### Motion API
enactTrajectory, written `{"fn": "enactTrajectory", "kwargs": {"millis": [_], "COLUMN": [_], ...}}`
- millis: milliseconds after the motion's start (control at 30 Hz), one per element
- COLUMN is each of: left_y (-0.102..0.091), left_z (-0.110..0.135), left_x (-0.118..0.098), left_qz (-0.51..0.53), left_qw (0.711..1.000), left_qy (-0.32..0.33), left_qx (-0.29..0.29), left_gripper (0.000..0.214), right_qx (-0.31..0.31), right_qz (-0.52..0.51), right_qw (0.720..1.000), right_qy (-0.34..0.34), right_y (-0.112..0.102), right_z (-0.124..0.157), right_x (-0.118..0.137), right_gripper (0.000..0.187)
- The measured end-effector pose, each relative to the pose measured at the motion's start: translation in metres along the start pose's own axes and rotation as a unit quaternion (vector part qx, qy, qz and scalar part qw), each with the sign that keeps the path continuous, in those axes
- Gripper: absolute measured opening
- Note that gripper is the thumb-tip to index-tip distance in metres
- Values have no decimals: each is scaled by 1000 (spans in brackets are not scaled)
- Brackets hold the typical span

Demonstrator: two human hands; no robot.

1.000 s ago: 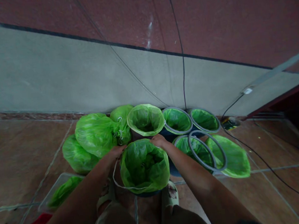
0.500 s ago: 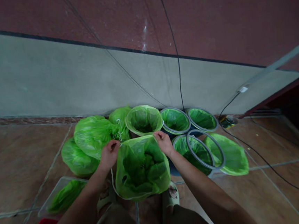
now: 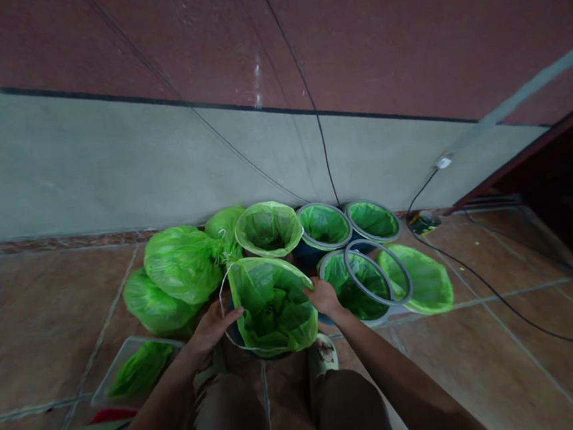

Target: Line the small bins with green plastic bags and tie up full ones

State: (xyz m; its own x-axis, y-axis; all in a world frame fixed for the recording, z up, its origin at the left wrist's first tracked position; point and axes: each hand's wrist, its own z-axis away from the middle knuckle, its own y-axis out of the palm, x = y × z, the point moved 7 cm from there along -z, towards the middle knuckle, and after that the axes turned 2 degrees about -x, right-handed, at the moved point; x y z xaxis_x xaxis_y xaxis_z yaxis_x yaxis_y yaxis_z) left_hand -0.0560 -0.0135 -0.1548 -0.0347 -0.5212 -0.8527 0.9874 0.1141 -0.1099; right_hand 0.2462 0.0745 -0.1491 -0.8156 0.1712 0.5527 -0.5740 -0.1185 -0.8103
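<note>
In front of my feet stands a dark bin (image 3: 236,333) lined with a green trash bag (image 3: 277,336), its mouth spread wide. My left hand (image 3: 214,325) grips the left edge, thumb on the bag and fingers behind the rim. On the right edge, my right hand (image 3: 322,295) pinches the bag's border. A white drawstring (image 3: 223,291) hangs loosely outside the left side. Just behind is another bin with a green liner (image 3: 271,250) folded over its rim. To the right, a grey ring (image 3: 405,265) lies tilted over a lined bin (image 3: 340,280).
Two lined bins with grey rims (image 3: 326,245) (image 3: 373,239) stand against the wall. Knotted, puffed green bags (image 3: 177,258) are piled left, above a clear tray (image 3: 103,385) of folded green bags. An open green bag (image 3: 430,283) lies far right, near a black cable (image 3: 495,310).
Both hands have moved from the bag's far corners down to its left and right sides. The bag now sits lower, over the bin's rim. The view has shifted slightly.
</note>
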Motion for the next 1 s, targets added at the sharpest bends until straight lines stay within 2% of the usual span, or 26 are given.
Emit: {"fn": "enactTrajectory", "kwargs": {"millis": [33, 100, 200, 267, 400, 567, 833, 1000], "left_y": [2, 6, 8, 6, 3, 4, 10, 15], "left_z": [1, 1, -2, -4, -2, 7, 14, 10], "left_x": [-3, -6, -4, -3, -5, -2, -23, -19], "left_qz": [-12, -45, -83, -82, -49, 39, 94, 145], "left_qw": [1000, 998, 996, 996, 998, 998, 994, 989], "left_qy": [16, 25, 4, -5, -8, -27, 53, 30], "left_qx": [-10, -20, -30, -38, -40, -31, -16, -12], "left_gripper": [60, 49, 22, 15, 22, 28, 27, 29], "right_qx": [-3, -10, -13, -17, -29, -48, -102, -122], "right_qz": [16, 24, 10, -15, -82, -100, -165, -187], "right_qw": [1000, 1000, 1000, 999, 995, 993, 980, 974], "right_qy": [2, 0, -14, -33, -53, -49, -39, -40], "right_y": [-1, -4, -11, -17, -27, -28, -31, -33], "right_z": [2, 5, 7, 7, 6, 7, 5, 1], "right_x": [-1, 0, 5, 8, 5, -5, -2, 4], "right_gripper": [5, 12, 20, 22, 24, 33, 34, 32]}}
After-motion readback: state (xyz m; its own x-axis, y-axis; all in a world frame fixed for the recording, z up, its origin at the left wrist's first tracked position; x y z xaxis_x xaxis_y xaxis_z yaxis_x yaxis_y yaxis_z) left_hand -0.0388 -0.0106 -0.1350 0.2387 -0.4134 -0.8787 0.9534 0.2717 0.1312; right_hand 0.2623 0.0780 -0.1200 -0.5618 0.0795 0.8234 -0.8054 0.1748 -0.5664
